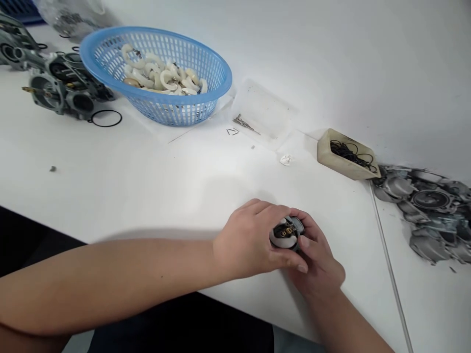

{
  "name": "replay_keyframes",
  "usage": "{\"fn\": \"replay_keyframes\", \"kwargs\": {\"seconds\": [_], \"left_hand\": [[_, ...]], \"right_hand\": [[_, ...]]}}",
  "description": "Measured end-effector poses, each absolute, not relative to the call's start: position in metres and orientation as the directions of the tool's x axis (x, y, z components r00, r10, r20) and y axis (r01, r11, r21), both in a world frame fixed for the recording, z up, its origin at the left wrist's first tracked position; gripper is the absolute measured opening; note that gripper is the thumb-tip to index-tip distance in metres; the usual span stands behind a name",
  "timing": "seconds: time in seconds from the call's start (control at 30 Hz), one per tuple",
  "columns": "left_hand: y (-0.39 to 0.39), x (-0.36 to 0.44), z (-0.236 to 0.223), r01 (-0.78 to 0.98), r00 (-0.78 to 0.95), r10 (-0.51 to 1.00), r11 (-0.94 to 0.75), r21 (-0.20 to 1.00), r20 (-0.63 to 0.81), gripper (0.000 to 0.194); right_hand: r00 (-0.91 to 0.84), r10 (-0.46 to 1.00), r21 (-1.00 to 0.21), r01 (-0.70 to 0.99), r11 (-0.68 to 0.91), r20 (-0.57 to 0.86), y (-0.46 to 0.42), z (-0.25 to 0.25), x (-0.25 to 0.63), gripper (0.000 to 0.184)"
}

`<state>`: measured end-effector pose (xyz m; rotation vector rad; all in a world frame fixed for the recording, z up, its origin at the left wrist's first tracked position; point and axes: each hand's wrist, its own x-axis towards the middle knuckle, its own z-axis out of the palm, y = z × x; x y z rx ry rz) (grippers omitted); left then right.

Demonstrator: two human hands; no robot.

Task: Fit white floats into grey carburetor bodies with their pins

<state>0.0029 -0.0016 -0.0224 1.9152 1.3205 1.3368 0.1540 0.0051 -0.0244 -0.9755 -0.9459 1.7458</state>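
Both hands meet near the front edge of the white table (154, 176) around one small grey metal carburetor body (287, 232) with brass parts showing on top. My left hand (250, 242) wraps it from the left, fingers curled round its side. My right hand (318, 260) closes on it from the right and below, thumb pressed against its front. Most of the part is hidden by the fingers.
A blue plastic basket (158, 105) of white curved floats stands at the back left, with grey carburetors (61, 86) and a black O-ring (106, 118) beside it. A clear tray holds thin pins (245, 124). A beige tray (346, 164) holds black rings; more grey castings (429, 211) lie right.
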Motion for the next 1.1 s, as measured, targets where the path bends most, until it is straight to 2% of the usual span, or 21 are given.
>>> {"fn": "replay_keyframes", "kwargs": {"seconds": [0.2,0.4,0.5,0.67,0.87,1.1], "left_hand": [[-0.002,0.002,-0.020,0.380,0.107,0.922,-0.383,0.842,0.371,0.059],[-0.006,0.000,-0.015,0.383,0.155,0.913,-0.408,0.829,0.377,0.034],[-0.006,-0.002,-0.014,0.389,0.165,0.909,-0.417,0.821,0.383,0.034],[-0.003,-0.004,-0.016,0.425,0.174,0.909,-0.416,0.804,0.378,0.032],[0.002,-0.009,-0.020,0.434,0.199,0.927,-0.374,0.820,0.318,0.036],[0.009,-0.017,-0.020,0.334,0.238,0.961,-0.215,0.917,0.139,0.027]], "right_hand": [[-0.268,0.932,-0.904,-0.285,-0.319,-0.244,0.009,-0.023,0.154,0.031],[-0.293,0.922,-0.897,-0.285,-0.338,-0.254,0.011,-0.024,0.159,0.030],[-0.285,0.924,-0.899,-0.281,-0.336,-0.256,0.011,-0.025,0.161,0.031],[-0.297,0.921,-0.935,-0.172,-0.311,-0.251,0.012,-0.028,0.163,0.037],[-0.174,0.941,-0.928,-0.190,-0.320,-0.289,0.012,-0.028,0.161,0.047],[-0.084,0.987,-0.990,0.056,-0.129,-0.134,0.004,-0.031,0.160,0.051]]}}
